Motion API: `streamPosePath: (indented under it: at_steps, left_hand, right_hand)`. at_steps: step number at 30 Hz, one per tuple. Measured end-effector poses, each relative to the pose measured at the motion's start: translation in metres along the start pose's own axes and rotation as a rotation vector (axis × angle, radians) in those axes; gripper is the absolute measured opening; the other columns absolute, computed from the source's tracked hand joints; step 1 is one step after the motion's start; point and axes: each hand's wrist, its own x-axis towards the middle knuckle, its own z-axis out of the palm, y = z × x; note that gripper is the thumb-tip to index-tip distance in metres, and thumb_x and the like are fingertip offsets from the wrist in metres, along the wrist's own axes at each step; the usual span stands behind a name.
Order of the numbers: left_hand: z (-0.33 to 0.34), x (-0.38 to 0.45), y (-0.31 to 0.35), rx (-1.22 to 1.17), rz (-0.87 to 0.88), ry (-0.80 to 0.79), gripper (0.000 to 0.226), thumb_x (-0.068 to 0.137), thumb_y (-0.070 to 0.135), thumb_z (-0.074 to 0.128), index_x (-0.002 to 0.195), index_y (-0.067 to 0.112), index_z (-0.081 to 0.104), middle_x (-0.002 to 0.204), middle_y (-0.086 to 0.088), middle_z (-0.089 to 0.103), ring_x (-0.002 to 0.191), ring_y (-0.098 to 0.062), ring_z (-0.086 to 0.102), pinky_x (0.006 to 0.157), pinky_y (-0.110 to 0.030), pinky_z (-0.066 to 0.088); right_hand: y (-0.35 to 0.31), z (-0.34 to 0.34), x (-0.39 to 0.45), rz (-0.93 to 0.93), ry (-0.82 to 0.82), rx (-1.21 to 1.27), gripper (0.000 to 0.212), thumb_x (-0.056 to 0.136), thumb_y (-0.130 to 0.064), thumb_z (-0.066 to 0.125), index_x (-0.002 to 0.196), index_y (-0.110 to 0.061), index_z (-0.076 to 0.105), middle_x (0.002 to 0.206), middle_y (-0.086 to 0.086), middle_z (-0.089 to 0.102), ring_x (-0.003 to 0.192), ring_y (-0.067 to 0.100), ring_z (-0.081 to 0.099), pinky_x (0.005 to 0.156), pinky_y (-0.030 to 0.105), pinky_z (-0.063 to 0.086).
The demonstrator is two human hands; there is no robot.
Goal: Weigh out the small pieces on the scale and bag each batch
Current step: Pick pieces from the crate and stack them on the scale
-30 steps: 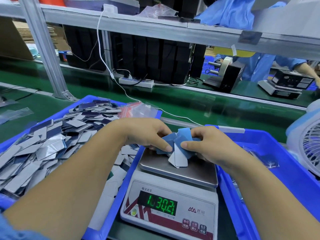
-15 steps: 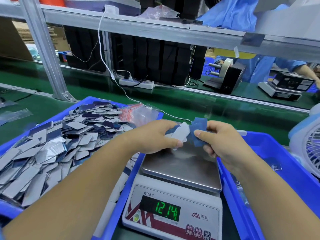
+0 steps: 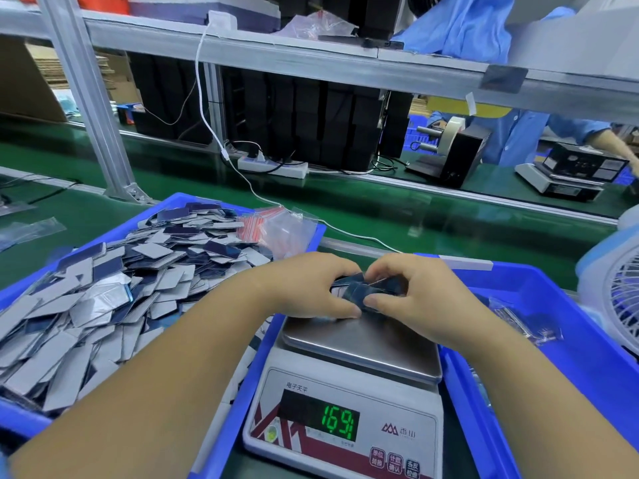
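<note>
Squaring up a small stack of pieces point(image 3: 366, 292) over the scale point(image 3: 359, 344), left hand point(image 3: 307, 288) and right hand point(image 3: 415, 295) both pinching it. Nothing's bagged yet from this batch, zip bags point(image 3: 276, 229) untouched, and the left bin point(image 3: 249, 385) looks piled full, so loads left.

Left hand point(image 3: 311, 288) and right hand point(image 3: 415, 295) together pinch a small stack of dark blue pieces point(image 3: 366, 290) above the scale point(image 3: 349, 402), whose blurred display seems to read 169.
</note>
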Motion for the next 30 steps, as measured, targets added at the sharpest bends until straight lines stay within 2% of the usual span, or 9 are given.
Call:
streamPosePath:
  at_steps: [4, 8, 11, 13, 15, 20, 23, 26, 30]
  left_hand:
    - [0.001, -0.003, 0.003, -0.001, 0.010, -0.038, 0.037, 0.084, 0.050, 0.072, 0.112, 0.030, 0.058, 0.100, 0.012, 0.061, 0.094, -0.011, 0.058, 0.081, -0.030, 0.049]
    - [0.006, 0.000, 0.005, -0.009, -0.007, -0.018, 0.021, 0.086, 0.029, 0.064, 0.105, 0.026, 0.056, 0.094, 0.006, 0.060, 0.087, -0.016, 0.058, 0.076, -0.036, 0.051]
    - [0.009, 0.002, 0.008, -0.043, 0.013, 0.005, 0.020, 0.085, 0.024, 0.061, 0.100, 0.033, 0.052, 0.093, 0.009, 0.057, 0.084, -0.010, 0.055, 0.073, -0.032, 0.046]
    - [0.011, 0.004, 0.009, -0.074, 0.021, 0.034, 0.023, 0.084, 0.022, 0.060, 0.105, 0.030, 0.053, 0.097, 0.008, 0.058, 0.088, -0.011, 0.055, 0.078, -0.034, 0.048]
    - [0.012, 0.005, 0.007, -0.099, 0.020, 0.062, 0.027, 0.084, 0.021, 0.061, 0.108, 0.029, 0.052, 0.100, 0.006, 0.059, 0.092, -0.012, 0.054, 0.082, -0.036, 0.048]
    - [0.012, 0.006, 0.004, -0.013, -0.023, 0.028, 0.035, 0.089, 0.031, 0.060, 0.122, 0.033, 0.049, 0.115, 0.005, 0.055, 0.110, -0.014, 0.044, 0.098, -0.038, 0.042]
    - [0.013, 0.006, 0.005, -0.010, -0.001, 0.035, 0.034, 0.089, 0.030, 0.059, 0.122, 0.032, 0.049, 0.115, 0.010, 0.054, 0.109, -0.013, 0.041, 0.098, -0.038, 0.040]
    - [0.015, 0.007, 0.005, -0.050, -0.030, 0.019, 0.033, 0.086, 0.031, 0.057, 0.117, 0.036, 0.046, 0.112, 0.007, 0.054, 0.108, -0.015, 0.043, 0.095, -0.038, 0.042]
    - [0.018, 0.008, 0.009, -0.210, -0.102, 0.058, 0.037, 0.071, 0.040, 0.053, 0.101, 0.040, 0.033, 0.109, -0.001, 0.051, 0.102, -0.020, 0.053, 0.089, -0.039, 0.046]
  right_hand:
    - [0.001, 0.006, 0.002, 0.020, 0.025, -0.039, 0.034, 0.074, -0.029, 0.084, 0.087, -0.042, 0.056, 0.091, -0.017, 0.057, 0.075, -0.014, 0.049, 0.066, 0.015, 0.035]
    - [0.000, 0.007, 0.002, 0.072, 0.010, -0.002, 0.041, 0.072, -0.033, 0.084, 0.101, -0.042, 0.058, 0.102, -0.018, 0.057, 0.078, -0.011, 0.053, 0.073, 0.016, 0.043]
    - [0.002, 0.004, 0.001, 0.074, -0.066, -0.056, 0.027, 0.078, -0.037, 0.078, 0.103, -0.037, 0.067, 0.090, -0.022, 0.068, 0.084, -0.006, 0.059, 0.071, 0.014, 0.047]
    - [0.004, 0.001, 0.001, 0.035, -0.067, -0.078, 0.021, 0.080, -0.036, 0.075, 0.101, -0.038, 0.070, 0.083, -0.026, 0.066, 0.078, -0.007, 0.057, 0.062, 0.011, 0.042]
    - [0.007, 0.000, 0.002, 0.023, -0.065, -0.109, 0.021, 0.081, -0.040, 0.073, 0.102, -0.041, 0.070, 0.081, -0.021, 0.064, 0.079, -0.007, 0.054, 0.061, 0.012, 0.039]
    - [0.013, 0.005, 0.001, 0.103, -0.181, -0.224, 0.047, 0.075, -0.069, 0.054, 0.117, -0.048, 0.053, 0.101, -0.018, 0.046, 0.096, 0.002, 0.051, 0.080, 0.026, 0.043]
    - [0.012, 0.006, 0.001, 0.087, -0.144, -0.201, 0.042, 0.079, -0.061, 0.060, 0.119, -0.047, 0.054, 0.100, -0.019, 0.050, 0.096, 0.001, 0.051, 0.079, 0.024, 0.042]
    - [0.009, 0.007, 0.003, 0.076, -0.085, -0.171, 0.028, 0.084, -0.044, 0.069, 0.110, -0.043, 0.060, 0.096, -0.021, 0.058, 0.092, -0.001, 0.053, 0.072, 0.012, 0.038]
    - [0.001, 0.012, 0.003, 0.067, -0.027, -0.017, 0.033, 0.078, -0.027, 0.072, 0.108, -0.039, 0.064, 0.099, -0.025, 0.068, 0.093, -0.009, 0.059, 0.074, 0.006, 0.043]
